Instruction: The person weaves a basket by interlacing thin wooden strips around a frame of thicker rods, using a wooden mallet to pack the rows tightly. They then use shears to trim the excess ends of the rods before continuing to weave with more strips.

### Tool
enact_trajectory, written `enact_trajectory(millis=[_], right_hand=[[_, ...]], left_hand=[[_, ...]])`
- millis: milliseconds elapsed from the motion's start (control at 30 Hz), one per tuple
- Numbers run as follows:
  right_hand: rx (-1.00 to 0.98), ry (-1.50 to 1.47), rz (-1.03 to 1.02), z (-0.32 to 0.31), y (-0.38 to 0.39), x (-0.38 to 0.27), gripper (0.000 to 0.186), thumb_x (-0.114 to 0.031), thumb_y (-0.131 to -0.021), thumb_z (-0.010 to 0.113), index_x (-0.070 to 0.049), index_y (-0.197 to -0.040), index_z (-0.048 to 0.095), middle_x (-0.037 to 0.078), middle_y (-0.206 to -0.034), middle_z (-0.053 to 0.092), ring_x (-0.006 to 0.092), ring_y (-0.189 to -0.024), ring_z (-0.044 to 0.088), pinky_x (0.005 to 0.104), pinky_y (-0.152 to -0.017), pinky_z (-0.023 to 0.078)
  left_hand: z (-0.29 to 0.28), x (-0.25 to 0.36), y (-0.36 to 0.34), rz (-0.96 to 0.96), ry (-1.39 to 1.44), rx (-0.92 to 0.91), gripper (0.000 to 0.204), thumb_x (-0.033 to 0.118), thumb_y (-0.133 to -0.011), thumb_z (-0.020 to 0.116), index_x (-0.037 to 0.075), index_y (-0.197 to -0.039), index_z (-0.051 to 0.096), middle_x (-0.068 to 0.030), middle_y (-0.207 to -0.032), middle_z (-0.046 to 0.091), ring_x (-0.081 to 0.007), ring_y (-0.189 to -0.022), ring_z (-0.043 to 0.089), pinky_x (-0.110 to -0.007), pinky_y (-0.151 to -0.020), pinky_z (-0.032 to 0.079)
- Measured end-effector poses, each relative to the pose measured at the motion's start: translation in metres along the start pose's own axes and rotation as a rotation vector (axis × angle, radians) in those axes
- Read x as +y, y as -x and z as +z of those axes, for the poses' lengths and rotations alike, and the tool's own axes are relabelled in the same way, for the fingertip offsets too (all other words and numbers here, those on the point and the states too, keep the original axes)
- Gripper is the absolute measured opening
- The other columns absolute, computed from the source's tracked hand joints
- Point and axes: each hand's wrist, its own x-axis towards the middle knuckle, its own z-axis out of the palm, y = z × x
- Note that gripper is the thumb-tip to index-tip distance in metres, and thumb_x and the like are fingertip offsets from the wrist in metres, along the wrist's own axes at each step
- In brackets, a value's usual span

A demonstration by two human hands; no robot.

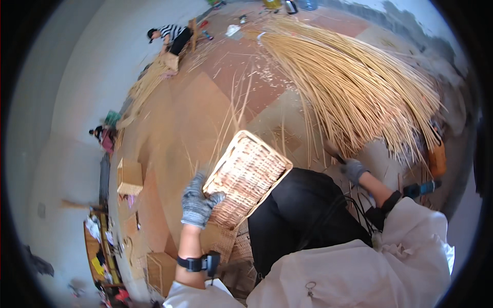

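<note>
The woven basket (pixel 249 179) sits at the middle of the frame, tilted, one broad woven face turned up toward the camera and its lower right edge over the black cloth on the person's lap (pixel 308 205). The gloved left hand (pixel 199 203) grips its left edge, thumb laid across the weave. At right of centre the gloved right hand (pixel 354 171) is closed around the dark handle of a tool (pixel 335 153), well apart from the basket; its working end is too blurred to identify. Thin loose canes (pixel 239 105) reach up past the basket's top corner; whether they join it cannot be told.

The step in hand looks like close work on a basket whose walls are already woven, one hand steadying and the other managing the tool. Bringing that tool to the weave would call for a firm left grip, with thumb and fingers clear of its path. A large bundle of canes (pixel 349 82) fans over the floor (pixel 179 118) at the upper right.
</note>
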Motion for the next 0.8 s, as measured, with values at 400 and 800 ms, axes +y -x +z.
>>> enact_trajectory(millis=[400, 800], right_hand=[[-0.229, -1.146, -0.325, -0.110, -0.004, -0.281, 0.050, -0.039, -0.089, 0.054, 0.001, -0.118, 0.053, 0.016, -0.112, 0.060, 0.0219, -0.095, 0.059, 0.0333, -0.085, 0.046], [0.312, -0.718, -0.480, -0.193, 0.051, -0.280, 0.051, -0.051, -0.085, 0.055, -0.003, -0.091, 0.068, 0.006, -0.082, 0.063, 0.0142, -0.076, 0.054, 0.0283, -0.072, 0.042]], left_hand=[[0.036, 0.020, 0.069, -0.718, 1.346, 0.865, 0.062, 0.052, -0.089, 0.047, -0.001, -0.122, 0.049, -0.0125, -0.116, 0.057, -0.0217, -0.101, 0.057, -0.034, -0.091, 0.045], [0.023, 0.061, 0.044, -0.115, 1.524, 0.902, 0.059, 0.051, -0.084, 0.058, 0.002, -0.116, 0.053, -0.0077, -0.107, 0.059, -0.0191, -0.103, 0.054, -0.035, -0.093, 0.042]])
